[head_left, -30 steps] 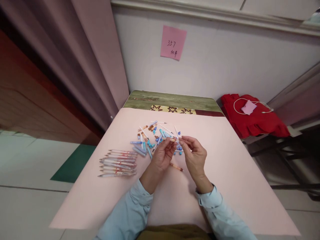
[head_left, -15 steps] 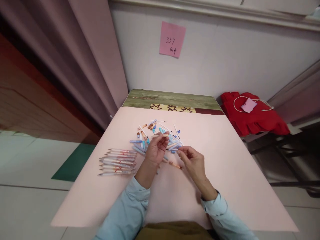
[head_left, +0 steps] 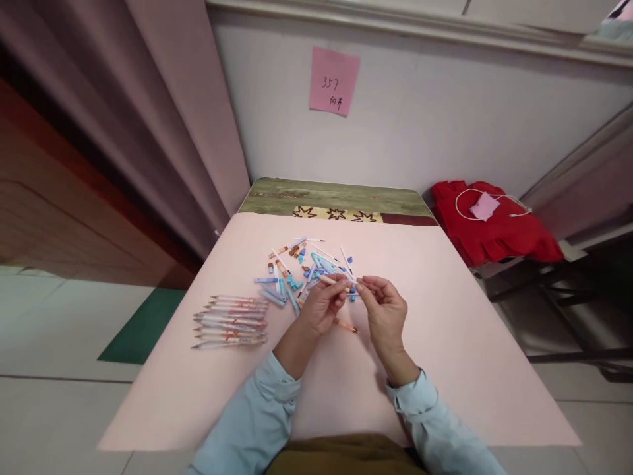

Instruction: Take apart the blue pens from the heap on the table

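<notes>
My left hand (head_left: 322, 307) is closed in a pinch round a cream pen barrel (head_left: 326, 280), whose tip end sticks out to the left. Close against it, the thumb and fingers of my right hand (head_left: 388, 316) pinch a thin white pen refill (head_left: 353, 282). The refill points at the barrel's end; fingers hide whether it is inside. Under and behind both hands lies a loose pile of blue barrels (head_left: 273, 295), white refills (head_left: 346, 260) and small caps (head_left: 294, 284). An orange-brown pen part (head_left: 347, 326) lies just below my hands.
A row of several whole pens (head_left: 230, 322) lies left of the pile on the pink-covered table (head_left: 445, 382). Behind it stand a green patterned board (head_left: 336, 191) and a wall with a pink note (head_left: 334, 82). A red cloth (head_left: 494, 231) with a cable lies at the right.
My hands have come together. The right hand has moved up with the refill to the barrel's end, and the left hand has turned and lowered the barrel slightly.
</notes>
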Action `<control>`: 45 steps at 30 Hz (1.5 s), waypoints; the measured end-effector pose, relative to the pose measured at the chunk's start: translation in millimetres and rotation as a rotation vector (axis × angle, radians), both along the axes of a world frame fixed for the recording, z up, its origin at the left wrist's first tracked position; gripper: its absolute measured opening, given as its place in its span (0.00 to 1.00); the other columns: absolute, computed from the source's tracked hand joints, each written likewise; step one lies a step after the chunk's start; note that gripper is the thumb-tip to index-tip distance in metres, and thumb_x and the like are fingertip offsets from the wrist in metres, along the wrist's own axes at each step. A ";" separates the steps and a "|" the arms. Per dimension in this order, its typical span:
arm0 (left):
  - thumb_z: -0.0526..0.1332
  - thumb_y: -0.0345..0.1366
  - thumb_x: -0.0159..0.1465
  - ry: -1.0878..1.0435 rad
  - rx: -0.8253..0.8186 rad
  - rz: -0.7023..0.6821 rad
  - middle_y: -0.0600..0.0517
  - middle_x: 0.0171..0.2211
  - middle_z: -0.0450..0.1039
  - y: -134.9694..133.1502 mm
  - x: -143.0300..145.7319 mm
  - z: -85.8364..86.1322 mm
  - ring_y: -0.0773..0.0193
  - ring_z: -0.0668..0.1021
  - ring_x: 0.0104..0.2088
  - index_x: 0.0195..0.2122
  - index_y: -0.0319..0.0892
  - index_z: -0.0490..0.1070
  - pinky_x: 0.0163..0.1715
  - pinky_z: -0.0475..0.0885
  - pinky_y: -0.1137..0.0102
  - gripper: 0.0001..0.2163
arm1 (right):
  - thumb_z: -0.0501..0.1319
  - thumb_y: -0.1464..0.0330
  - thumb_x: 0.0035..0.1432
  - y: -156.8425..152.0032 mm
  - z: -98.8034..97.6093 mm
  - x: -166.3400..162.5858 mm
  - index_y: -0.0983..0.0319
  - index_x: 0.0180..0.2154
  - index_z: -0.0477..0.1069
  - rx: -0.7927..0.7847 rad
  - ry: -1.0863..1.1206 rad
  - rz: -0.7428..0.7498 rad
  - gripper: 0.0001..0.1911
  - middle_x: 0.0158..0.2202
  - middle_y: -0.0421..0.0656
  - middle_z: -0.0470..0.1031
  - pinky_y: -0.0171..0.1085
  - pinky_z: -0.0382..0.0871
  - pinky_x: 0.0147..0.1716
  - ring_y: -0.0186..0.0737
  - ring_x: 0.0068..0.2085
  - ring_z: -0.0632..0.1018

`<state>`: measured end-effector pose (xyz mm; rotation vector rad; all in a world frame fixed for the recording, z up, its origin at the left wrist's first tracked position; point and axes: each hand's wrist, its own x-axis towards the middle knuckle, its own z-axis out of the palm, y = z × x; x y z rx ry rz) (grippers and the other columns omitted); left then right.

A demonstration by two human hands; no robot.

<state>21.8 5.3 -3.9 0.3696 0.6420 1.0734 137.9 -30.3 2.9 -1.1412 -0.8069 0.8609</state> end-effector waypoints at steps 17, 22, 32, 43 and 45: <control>0.60 0.36 0.64 -0.171 -0.026 0.140 0.39 0.35 0.79 13.9 -22.7 7.6 0.67 0.80 0.28 0.30 0.33 0.74 0.28 0.77 0.77 0.11 | 0.63 0.51 0.54 -16.7 -14.5 20.9 0.61 0.25 0.65 -0.379 0.171 0.483 0.21 0.20 0.35 0.62 0.29 0.49 0.15 0.28 0.18 0.57; 0.60 0.33 0.63 -0.173 -0.030 0.168 0.40 0.33 0.80 15.4 -21.2 3.5 0.56 0.83 0.39 0.30 0.32 0.76 0.41 0.79 0.69 0.09 | 0.70 0.56 0.47 -25.5 -22.1 25.0 0.59 0.28 0.73 -0.348 -0.612 0.513 0.14 0.20 0.35 0.65 0.32 0.52 0.21 0.32 0.22 0.64; 0.61 0.24 0.59 -0.174 0.002 0.122 0.46 0.42 0.78 11.9 -21.8 2.1 0.70 0.79 0.31 0.46 0.37 0.73 0.33 0.77 0.76 0.14 | 0.65 0.55 0.55 -18.4 -3.8 35.0 0.60 0.33 0.77 -0.215 -0.467 0.376 0.14 0.29 0.40 0.77 0.33 0.57 0.25 0.34 0.25 0.67; 0.70 0.33 0.55 -0.032 0.151 0.064 0.54 0.30 0.72 4.0 -15.0 9.0 0.72 0.73 0.25 0.48 0.42 0.72 0.27 0.70 0.76 0.19 | 0.66 0.54 0.52 -21.7 -18.3 33.9 0.58 0.27 0.74 -0.348 -0.804 0.397 0.14 0.21 0.37 0.71 0.33 0.55 0.22 0.35 0.23 0.69; 0.71 0.33 0.54 0.041 0.182 0.011 0.53 0.29 0.73 2.5 -14.7 10.9 0.69 0.75 0.26 0.49 0.40 0.73 0.28 0.70 0.74 0.20 | 0.68 0.57 0.50 -23.7 -18.2 33.4 0.57 0.27 0.75 -0.324 -0.944 0.352 0.11 0.24 0.38 0.74 0.34 0.56 0.24 0.37 0.25 0.71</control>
